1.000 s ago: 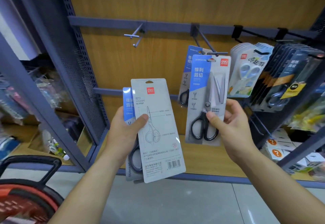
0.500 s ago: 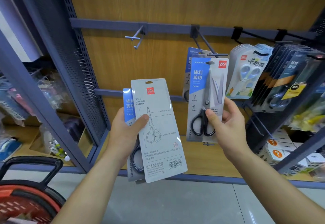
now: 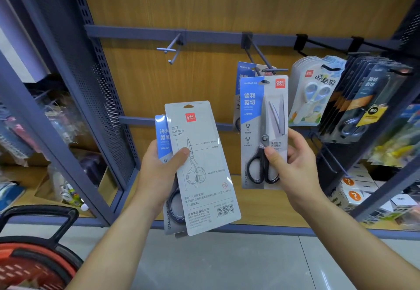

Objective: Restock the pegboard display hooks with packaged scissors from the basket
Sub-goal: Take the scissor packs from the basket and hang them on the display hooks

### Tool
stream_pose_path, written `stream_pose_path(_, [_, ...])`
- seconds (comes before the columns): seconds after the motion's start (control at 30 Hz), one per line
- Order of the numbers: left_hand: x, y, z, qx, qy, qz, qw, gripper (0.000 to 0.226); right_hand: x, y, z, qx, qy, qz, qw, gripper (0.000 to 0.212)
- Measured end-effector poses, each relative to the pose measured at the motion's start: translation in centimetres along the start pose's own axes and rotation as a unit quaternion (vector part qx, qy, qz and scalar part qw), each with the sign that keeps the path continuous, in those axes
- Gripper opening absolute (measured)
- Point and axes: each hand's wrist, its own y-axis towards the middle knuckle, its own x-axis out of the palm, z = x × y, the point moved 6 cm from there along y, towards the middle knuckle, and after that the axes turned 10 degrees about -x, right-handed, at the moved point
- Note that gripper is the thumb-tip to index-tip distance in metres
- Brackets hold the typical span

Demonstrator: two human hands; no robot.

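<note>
A person's right hand [image 3: 295, 167] pinches a packaged pair of black-handled scissors [image 3: 263, 130] near its lower half, thumb on the front and fingers curled behind; the blue-and-grey card stands upright, its top edge just beneath the crossbar tip of a display hook [image 3: 259, 51], in front of a matching pack [image 3: 244, 71] hanging on that hook. The left hand [image 3: 159, 171], well apart from the right, grips a small stack of scissor packs; the front one [image 3: 202, 167] shows its grey printed back with a barcode, tilted slightly, and a blue-fronted pack [image 3: 161, 135] peeks out behind it. Both hooks clip onto a blue-grey rail [image 3: 136, 32] across a wood-grain panel; a second hook [image 3: 172, 48] juts out to the left. Further right hang packs of pale blue children's scissors [image 3: 313, 91] and a row of dark packs [image 3: 363, 98]. A red basket with a black handle [image 3: 34, 255] sits at lower left; its contents cannot be made out.
</note>
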Motion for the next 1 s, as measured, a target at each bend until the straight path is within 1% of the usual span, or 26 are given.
stream_pose_path(0.17, [0.4, 0.0, -0.1, 0.0, -0.005, -0.001, 1.0, 0.021, -0.7, -0.3, -0.3, 0.029, 0.027, -0.015, 0.999, 0.05])
stream_pose_path(0.3, [1.0, -0.2, -0.2, -0.001, -0.007, -0.007, 1.0, 0.021, -0.5, -0.1, -0.5, 0.036, 0.026, -0.025, 0.999, 0.049])
stream_pose_path(0.47, [1.3, -0.3, -0.2, -0.006, -0.015, -0.01, 1.0, 0.022, -0.3, 0.9, 0.1, 0.034, 0.024, -0.009, 0.999, 0.047])
stream_pose_path(0.53, [1.4, -0.3, -0.2, -0.005, -0.016, -0.011, 1.0, 0.022, 0.2, 2.0, 0.6, 0.028, -0.004, 0.001, 1.0, 0.045])
stream_pose_path(0.67, [1.6, -0.1, -0.2, -0.005, -0.019, -0.013, 1.0, 0.022, 2.0, 5.8, 1.6, -0.009, -0.102, 0.017, 0.995, 0.04])
stream_pose_path(0.7, [1.6, 0.0, -0.3, -0.006, -0.02, -0.013, 1.0, 0.022, 2.4, 6.6, 1.8, -0.013, -0.142, 0.01, 0.99, 0.044])
stream_pose_path(0.73, [1.7, 0.0, -0.3, -0.006, -0.022, -0.013, 1.0, 0.022, 2.6, 7.1, 2.1, -0.005, -0.184, 0.002, 0.983, 0.052])
stream_pose_path(0.8, [1.8, 0.1, -0.4, -0.007, -0.028, -0.016, 0.999, 0.022, 2.4, 6.6, 2.2, 0.039, -0.255, 0.002, 0.966, 0.069])
stream_pose_path(0.83, [2.1, 0.2, -0.5, -0.006, -0.03, -0.02, 0.999, 0.022, 2.0, 5.6, 1.9, 0.054, -0.261, 0.004, 0.964, 0.069])
stream_pose_path(0.87, [2.3, 0.1, -0.5, -0.003, -0.03, -0.024, 0.999, 0.023, 1.7, 4.2, 1.4, 0.064, -0.239, -0.004, 0.969, 0.062])
stream_pose_path(0.9, [2.7, 0.0, -0.5, 0.0, -0.03, -0.029, 0.999, 0.023, 1.9, 2.5, 0.9, 0.08, -0.196, -0.035, 0.977, 0.052])
stream_pose_path(0.93, [3.1, 0.0, -0.5, 0.002, -0.029, -0.034, 0.999, 0.025, 2.5, 0.5, 0.4, 0.109, -0.142, -0.086, 0.98, 0.042])
stream_pose_path(0.97, [3.6, -0.2, -0.6, 0.003, -0.028, -0.041, 0.999, 0.026, 3.2, -1.4, 0.1, 0.144, -0.101, -0.139, 0.975, 0.035])
stream_pose_path(1.0, [4.1, -0.3, -0.9, 0.001, -0.029, -0.047, 0.998, 0.027, 3.7, -3.0, -0.2, 0.159, -0.067, -0.172, 0.97, 0.032])
